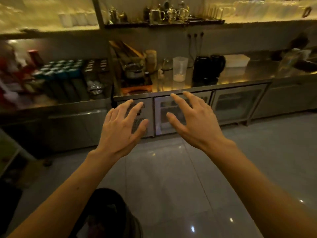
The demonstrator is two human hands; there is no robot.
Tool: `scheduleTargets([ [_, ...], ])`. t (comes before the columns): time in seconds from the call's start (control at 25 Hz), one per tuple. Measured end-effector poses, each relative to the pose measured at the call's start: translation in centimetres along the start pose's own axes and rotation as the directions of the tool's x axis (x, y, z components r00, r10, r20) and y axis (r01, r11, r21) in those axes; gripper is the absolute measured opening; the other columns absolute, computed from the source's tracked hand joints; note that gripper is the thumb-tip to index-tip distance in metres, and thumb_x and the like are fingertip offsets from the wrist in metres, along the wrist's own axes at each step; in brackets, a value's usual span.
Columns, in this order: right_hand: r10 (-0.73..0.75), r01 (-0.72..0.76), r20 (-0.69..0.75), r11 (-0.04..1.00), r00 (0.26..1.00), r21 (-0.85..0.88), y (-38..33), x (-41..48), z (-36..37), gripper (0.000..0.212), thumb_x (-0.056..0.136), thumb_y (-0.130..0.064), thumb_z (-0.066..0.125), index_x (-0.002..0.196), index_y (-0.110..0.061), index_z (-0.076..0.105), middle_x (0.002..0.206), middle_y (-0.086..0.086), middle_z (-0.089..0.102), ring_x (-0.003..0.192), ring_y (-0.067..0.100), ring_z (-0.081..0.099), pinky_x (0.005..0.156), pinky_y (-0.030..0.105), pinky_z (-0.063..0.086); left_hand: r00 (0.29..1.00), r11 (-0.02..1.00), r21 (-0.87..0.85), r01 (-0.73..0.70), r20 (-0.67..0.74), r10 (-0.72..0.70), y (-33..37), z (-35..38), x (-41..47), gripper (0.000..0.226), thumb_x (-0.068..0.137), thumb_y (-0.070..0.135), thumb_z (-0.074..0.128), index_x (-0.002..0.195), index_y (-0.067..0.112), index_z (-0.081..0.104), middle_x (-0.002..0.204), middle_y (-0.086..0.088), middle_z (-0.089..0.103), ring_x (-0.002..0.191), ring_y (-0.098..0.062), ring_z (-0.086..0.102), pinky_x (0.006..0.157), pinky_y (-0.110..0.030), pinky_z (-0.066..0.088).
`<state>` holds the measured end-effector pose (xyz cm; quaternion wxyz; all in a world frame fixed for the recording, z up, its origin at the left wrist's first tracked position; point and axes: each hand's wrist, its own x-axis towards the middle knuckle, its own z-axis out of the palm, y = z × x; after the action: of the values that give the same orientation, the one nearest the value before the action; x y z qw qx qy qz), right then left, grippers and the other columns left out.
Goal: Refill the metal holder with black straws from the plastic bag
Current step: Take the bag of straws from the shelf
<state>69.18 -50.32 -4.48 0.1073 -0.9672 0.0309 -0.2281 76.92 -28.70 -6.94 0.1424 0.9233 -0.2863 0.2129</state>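
Reaching empty and spread wide, left hand [120, 127] and right hand [193, 121] front the steel counter [171, 86] (jug [179, 69], black kettles [208, 69]).

A long steel counter [171, 88] is seen across the far side of a dim kitchen. A clear measuring jug [179, 68] with pale contents stands on it, with two black kettles [208, 69] just to its right. A metal pot [133, 71] sits further left, and rows of teal-lidded cans [60, 69] are stacked at far left. Teapots [169, 13] are lined on a high shelf. Glossy grey floor tiles [171, 177] fill the near area.
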Motion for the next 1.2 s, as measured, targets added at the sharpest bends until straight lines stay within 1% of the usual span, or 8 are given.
scheduleTargets([
  [0.2,-0.185,0.181,0.048,0.98,0.982,0.083,-1.6,10.2,5.8,0.061,0.094,-0.063,0.034,0.149,-0.038,0.024,0.156,0.008,0.031,0.143,0.027,0.028,0.114,0.045,0.026,0.98,0.981,0.055,0.187,-0.085,-0.182,-6.2,1.7,4.4,0.064,0.095,0.061,0.021,0.143,0.023,0.04,0.147,-0.01,0.043,0.134,-0.028,0.041,0.109,-0.051,0.035],
  [0.32,-0.278,0.27,0.057,0.956,0.959,0.113,-3.5,17.4,9.6,0.06,0.095,-0.063,0.034,0.149,-0.038,0.025,0.156,0.005,0.03,0.144,0.025,0.027,0.114,0.044,0.025,0.962,0.963,0.09,0.254,-0.128,-0.242,-11.3,3.3,8.4,0.064,0.094,0.059,0.023,0.143,0.023,0.042,0.146,-0.01,0.044,0.134,-0.028,0.042,0.109,-0.05,0.035],
  [0.48,-0.395,0.382,0.078,0.914,0.915,0.138,-7.4,28.7,14.4,0.061,0.095,-0.06,0.036,0.149,-0.035,0.027,0.155,0.007,0.032,0.143,0.027,0.028,0.113,0.046,0.027,0.932,0.94,0.086,0.331,-0.184,-0.312,-19.5,4.6,15.0,0.064,0.095,0.059,0.023,0.143,0.021,0.043,0.145,-0.01,0.046,0.134,-0.027,0.042,0.109,-0.049,0.036],
  [0.6,-0.436,0.422,0.042,0.888,0.899,0.184,-9.3,35.7,17.2,0.061,0.095,-0.06,0.036,0.149,-0.036,0.025,0.156,0.007,0.03,0.144,0.027,0.027,0.114,0.046,0.025,0.923,0.931,0.116,0.346,-0.217,-0.316,-24.4,4.9,19.4,0.064,0.095,0.059,0.023,0.142,0.02,0.044,0.144,-0.011,0.047,0.133,-0.027,0.044,0.107,-0.051,0.038],
  [0.76,-0.467,0.447,0.048,0.868,0.883,0.218,-11.5,44.1,21.3,0.061,0.094,-0.061,0.036,0.149,-0.036,0.025,0.156,0.007,0.03,0.143,0.027,0.028,0.112,0.046,0.028,0.899,0.906,0.119,0.405,-0.231,-0.372,-30.6,6.0,24.9,0.064,0.095,0.059,0.023,0.143,0.021,0.043,0.143,-0.01,0.048,0.132,-0.027,0.044,0.108,-0.05,0.037],
  [0.88,-0.501,0.483,0.026,0.846,0.865,0.227,-12.8,49.7,24.3,0.062,0.094,-0.062,0.037,0.149,-0.036,0.025,0.155,0.007,0.03,0.142,0.027,0.029,0.111,0.046,0.029,0.897,0.906,0.117,0.406,-0.238,-0.371,-34.6,7.4,28.7,0.066,0.094,0.06,0.022,0.143,0.021,0.042,0.144,-0.01,0.047,0.133,-0.028,0.043,0.108,-0.05,0.036],
  [1.04,-0.526,0.506,0.012,0.823,0.85,0.258,-14.4,58.0,28.2,0.063,0.094,-0.062,0.036,0.15,-0.037,0.021,0.157,0.007,0.025,0.143,0.027,0.026,0.112,0.046,0.026,0.889,0.891,0.146,0.431,-0.239,-0.391,-40.7,9.7,34.8,0.068,0.094,0.063,0.019,0.145,0.022,0.038,0.146,-0.008,0.044,0.136,-0.026,0.04,0.11,-0.051,0.034],
  [1.2,-0.547,0.522,-0.009,0.793,0.837,0.313,-17.1,67.9,32.4,0.065,0.093,-0.063,0.035,0.15,-0.037,0.019,0.158,0.008,0.024,0.144,0.028,0.026,0.113,0.048,0.029,0.868,0.871,0.159,0.465,-0.272,-0.415,-47.8,10.6,41.3,0.065,0.095,0.061,0.022,0.146,0.022,0.036,0.146,-0.005,0.045,0.135,-0.023,0.041,0.111,-0.046,0.034],
])
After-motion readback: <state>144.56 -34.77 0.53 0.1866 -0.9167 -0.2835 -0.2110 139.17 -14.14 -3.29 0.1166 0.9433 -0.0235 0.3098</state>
